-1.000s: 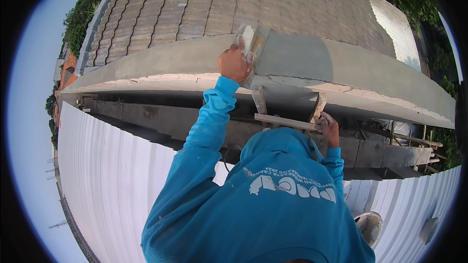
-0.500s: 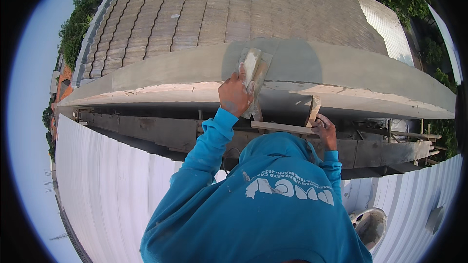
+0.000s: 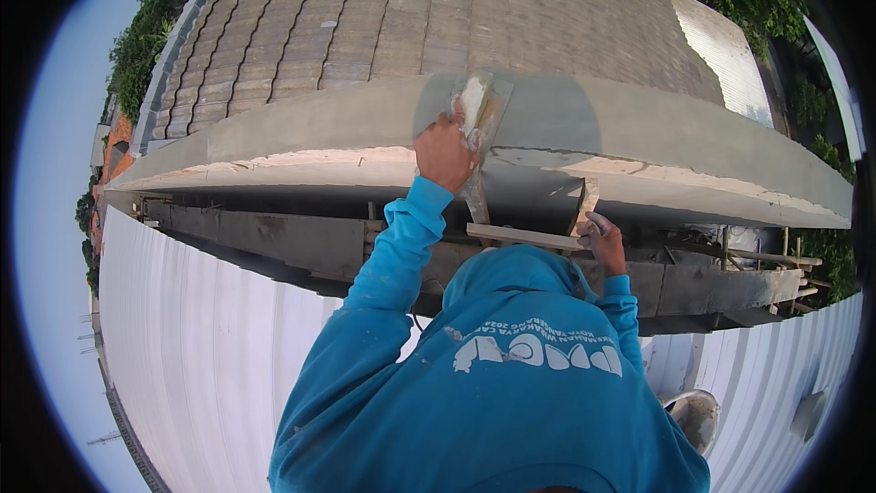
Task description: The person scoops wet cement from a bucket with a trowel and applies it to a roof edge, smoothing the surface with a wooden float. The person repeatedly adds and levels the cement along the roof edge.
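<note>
The left hand (image 3: 444,153) is wrapped tight around a trowel (image 3: 481,110), pressed flat on the wet grey ledge (image 3: 639,132). The trowel looks stiff and light (best held by its handle). The right hand (image 3: 603,242) grips a wooden board (image 3: 520,236).

A person in a blue hoodie (image 3: 511,402) works at a cement band below a tiled roof.

The left hand (image 3: 444,153) is closed round the handle of a plastering trowel (image 3: 482,110), whose blade lies flat on the grey cement band (image 3: 639,123) just above the fingers, on a darker, wet-looking patch. The right hand (image 3: 604,242) grips the end of a wooden strip (image 3: 522,236), which runs from the fingers leftward under the band. Tiled roof (image 3: 411,18) rises beyond the fingers; white corrugated sheeting (image 3: 201,347) spreads below them.
</note>
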A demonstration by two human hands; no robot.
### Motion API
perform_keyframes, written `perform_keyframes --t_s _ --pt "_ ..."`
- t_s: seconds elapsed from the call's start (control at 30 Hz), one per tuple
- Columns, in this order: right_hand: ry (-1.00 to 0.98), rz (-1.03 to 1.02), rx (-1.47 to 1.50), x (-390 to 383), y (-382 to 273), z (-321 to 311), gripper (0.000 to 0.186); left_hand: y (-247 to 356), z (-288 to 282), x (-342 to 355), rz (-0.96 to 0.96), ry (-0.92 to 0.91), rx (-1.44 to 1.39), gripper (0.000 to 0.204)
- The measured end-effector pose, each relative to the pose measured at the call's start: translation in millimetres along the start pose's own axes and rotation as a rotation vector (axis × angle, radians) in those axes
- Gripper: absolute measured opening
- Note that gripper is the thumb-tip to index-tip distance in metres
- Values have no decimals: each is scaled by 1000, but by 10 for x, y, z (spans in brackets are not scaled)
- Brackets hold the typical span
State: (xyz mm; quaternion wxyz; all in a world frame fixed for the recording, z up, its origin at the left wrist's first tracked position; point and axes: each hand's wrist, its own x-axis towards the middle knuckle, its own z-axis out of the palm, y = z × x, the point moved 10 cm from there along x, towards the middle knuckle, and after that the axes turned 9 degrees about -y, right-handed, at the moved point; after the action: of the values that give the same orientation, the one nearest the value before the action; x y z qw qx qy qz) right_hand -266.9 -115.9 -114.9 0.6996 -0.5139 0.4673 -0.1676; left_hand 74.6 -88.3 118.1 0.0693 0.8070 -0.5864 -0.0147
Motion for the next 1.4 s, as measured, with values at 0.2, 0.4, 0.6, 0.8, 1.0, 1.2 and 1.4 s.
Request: perform_keyframes --t_s 0.2,0.4,0.6,0.8,1.0,1.2,1.4 --pt "-33 -64 -66 39 -370 114 40 82 -43 -227 104 9 -45 63" --pt "1 -4 -81 -122 -19 -93 40 -561 -73 77 -76 57 58 67" --pt "53 -7 -31 -131 -174 -65 41 -30 -7 -368 114 -34 17 70" --pt "-6 21 -81 -102 -63 25 41 -450 -65 -74 -41 -25 14 68" --pt "9 -10 -5 -29 -53 -19 40 -592 -164 -513 -4 -28 58 69" --pt "-60 27 -42 -98 -162 251 39 32 -71 -172 109 -45 15 69" --pt "10 63 -27 -239 -101 91 40 -512 -85 -366 -25 -49 31 70"
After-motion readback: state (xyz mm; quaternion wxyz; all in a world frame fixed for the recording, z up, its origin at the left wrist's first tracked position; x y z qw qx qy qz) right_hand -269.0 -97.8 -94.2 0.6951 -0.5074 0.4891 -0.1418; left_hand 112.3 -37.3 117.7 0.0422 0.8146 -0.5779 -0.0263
